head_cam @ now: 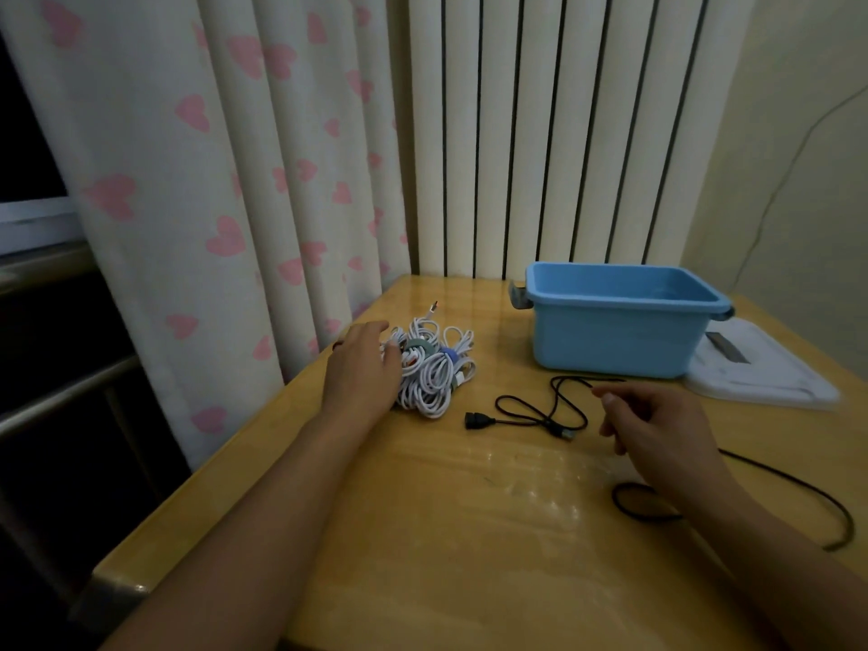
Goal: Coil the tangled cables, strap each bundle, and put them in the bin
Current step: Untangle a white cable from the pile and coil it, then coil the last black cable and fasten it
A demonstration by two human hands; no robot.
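On the far left hangs a curtain (211, 180) with pink hearts, and it comes down beside the wooden table (422, 533). The left hand (361, 368) lies flat on the left side of a pile of white cables (432, 364), with its fingers out straight and touching the pile. The white cables are all mixed up in a heap near the back left of the table, and little green and blue straps (448, 355) show in the heap. Just to the right of the pile a thin black cable (540, 415) lies loose on the table in a few loops, with a plug at each end. The right hand (657, 429) is just past it, and its fingers are curled and pinch the far end of that thin black cable. Under the right wrist a thicker black cable (798, 486) bends across the table toward the right edge. Behind the right hand sits the blue bin (620, 340), open on top. A white lid (761, 373) lies flat just to the right of the bin.
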